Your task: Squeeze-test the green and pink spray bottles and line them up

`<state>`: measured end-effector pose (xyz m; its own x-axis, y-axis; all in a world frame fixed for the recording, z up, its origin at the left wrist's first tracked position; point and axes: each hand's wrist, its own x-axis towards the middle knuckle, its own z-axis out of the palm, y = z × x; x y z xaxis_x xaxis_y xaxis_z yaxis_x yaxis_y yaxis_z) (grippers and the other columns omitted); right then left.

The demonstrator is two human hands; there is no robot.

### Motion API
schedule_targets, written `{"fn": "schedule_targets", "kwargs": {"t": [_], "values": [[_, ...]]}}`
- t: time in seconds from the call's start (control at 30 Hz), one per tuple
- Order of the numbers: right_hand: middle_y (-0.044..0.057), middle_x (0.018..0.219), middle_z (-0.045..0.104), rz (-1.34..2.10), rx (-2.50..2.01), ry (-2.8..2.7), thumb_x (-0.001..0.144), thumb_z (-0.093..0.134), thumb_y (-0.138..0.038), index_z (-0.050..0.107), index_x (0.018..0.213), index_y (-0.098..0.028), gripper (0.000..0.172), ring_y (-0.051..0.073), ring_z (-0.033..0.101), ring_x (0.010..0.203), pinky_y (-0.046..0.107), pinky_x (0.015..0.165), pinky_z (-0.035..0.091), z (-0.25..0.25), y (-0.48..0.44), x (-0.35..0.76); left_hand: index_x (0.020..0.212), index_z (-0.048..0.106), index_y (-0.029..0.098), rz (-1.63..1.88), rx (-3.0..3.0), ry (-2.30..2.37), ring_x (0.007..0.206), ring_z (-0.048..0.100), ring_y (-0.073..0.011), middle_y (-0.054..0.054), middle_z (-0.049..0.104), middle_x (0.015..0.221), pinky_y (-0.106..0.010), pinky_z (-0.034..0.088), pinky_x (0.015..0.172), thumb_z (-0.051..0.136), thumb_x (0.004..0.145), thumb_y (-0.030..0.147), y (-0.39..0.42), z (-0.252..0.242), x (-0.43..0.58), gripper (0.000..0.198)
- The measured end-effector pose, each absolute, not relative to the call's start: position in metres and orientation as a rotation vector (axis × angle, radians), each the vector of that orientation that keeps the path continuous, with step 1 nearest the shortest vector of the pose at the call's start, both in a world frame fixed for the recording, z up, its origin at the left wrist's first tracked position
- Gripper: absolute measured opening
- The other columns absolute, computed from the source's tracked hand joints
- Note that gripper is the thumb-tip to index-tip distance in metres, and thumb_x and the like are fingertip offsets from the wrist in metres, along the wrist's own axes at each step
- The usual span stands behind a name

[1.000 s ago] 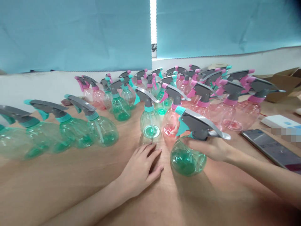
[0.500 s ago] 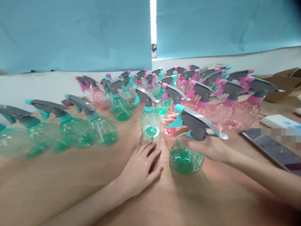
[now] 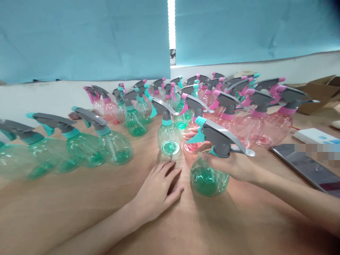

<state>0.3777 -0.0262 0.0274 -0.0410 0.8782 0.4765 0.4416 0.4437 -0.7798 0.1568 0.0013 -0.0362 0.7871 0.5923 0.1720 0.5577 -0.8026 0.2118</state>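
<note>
My right hand (image 3: 233,164) is wrapped round the neck of a green spray bottle (image 3: 209,179) with a grey head and teal trigger; the bottle stands on the brown table (image 3: 79,205) just in front of me. My left hand (image 3: 158,189) lies flat on the table with its fingers spread, holding nothing, just left of that bottle. Its fingertips stop short of another green spray bottle (image 3: 168,136) standing behind it. A pink spray bottle (image 3: 195,131) stands right behind the held one.
A row of green spray bottles (image 3: 79,145) runs off to the left. Several pink and green bottles (image 3: 233,109) crowd the back and right. A phone (image 3: 305,164), a white box (image 3: 316,136) and a cardboard box (image 3: 318,94) lie at the right. A blue curtain (image 3: 79,35) hangs behind.
My right hand has shifted the green spray bottle slightly left and away from me, and a finger now reaches forward by the trigger. My left hand has stayed where it was.
</note>
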Motion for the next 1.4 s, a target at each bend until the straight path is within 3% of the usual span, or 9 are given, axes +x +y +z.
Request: {"fn": "schedule_targets", "kwargs": {"t": [0.3, 0.43, 0.93, 1.23, 1.4], "values": [[0.000, 0.075, 0.063, 0.549, -1.162, -1.689, 0.070, 0.053, -0.019, 0.064, 0.104, -0.025, 0.036, 0.015, 0.057, 0.062, 0.027, 0.054, 0.050, 0.0266, -0.0269, 0.3795, 0.134, 0.049, 0.015, 0.350, 2.829, 0.917, 0.127, 0.043, -0.0303, -0.014, 0.049, 0.138, -0.048, 0.037, 0.103, 0.053, 0.093, 0.034, 0.0016, -0.0360, 0.1566, 0.044], [-0.001, 0.066, 0.057, 0.527, -1.177, -1.682, 0.070, 0.053, -0.020, 0.065, 0.101, -0.025, 0.034, 0.014, 0.053, 0.058, 0.026, 0.052, 0.049, 0.0267, -0.0267, 0.3785, 0.134, 0.049, 0.016, 0.348, 2.833, 0.913, 0.127, 0.042, -0.0306, -0.013, 0.049, 0.138, -0.049, 0.037, 0.103, 0.052, 0.094, 0.035, 0.0023, -0.0370, 0.1570, 0.044], [-0.002, 0.058, 0.052, 0.537, -1.231, -1.677, 0.069, 0.055, -0.019, 0.060, 0.069, -0.025, 0.008, 0.015, 0.054, 0.056, 0.028, 0.052, 0.050, 0.0254, -0.0270, 0.3796, 0.133, 0.050, 0.019, 0.397, 2.814, 0.909, 0.127, 0.043, -0.0312, -0.012, 0.050, 0.138, -0.049, 0.038, 0.103, 0.053, 0.093, 0.035, 0.0016, -0.0378, 0.1563, 0.043], [-0.004, 0.053, 0.045, 0.669, -1.262, -1.688, 0.070, 0.055, -0.016, 0.048, 0.056, -0.024, 0.018, 0.015, 0.053, 0.058, 0.034, 0.064, 0.051, 0.0236, -0.0264, 0.3823, 0.133, 0.049, 0.019, 0.384, 2.816, 0.909, 0.127, 0.044, -0.0308, -0.012, 0.050, 0.138, -0.049, 0.038, 0.103, 0.053, 0.093, 0.035, 0.0019, -0.0370, 0.1565, 0.044], [-0.004, 0.054, 0.046, 0.699, -1.243, -1.689, 0.069, 0.053, -0.015, 0.046, 0.057, -0.024, 0.017, 0.014, 0.052, 0.053, 0.031, 0.059, 0.050, 0.0247, -0.0263, 0.3813, 0.133, 0.050, 0.019, 0.390, 2.814, 0.910, 0.127, 0.044, -0.0310, -0.012, 0.050, 0.138, -0.049, 0.038, 0.103, 0.054, 0.092, 0.035, 0.0018, -0.0377, 0.1562, 0.044]]}}
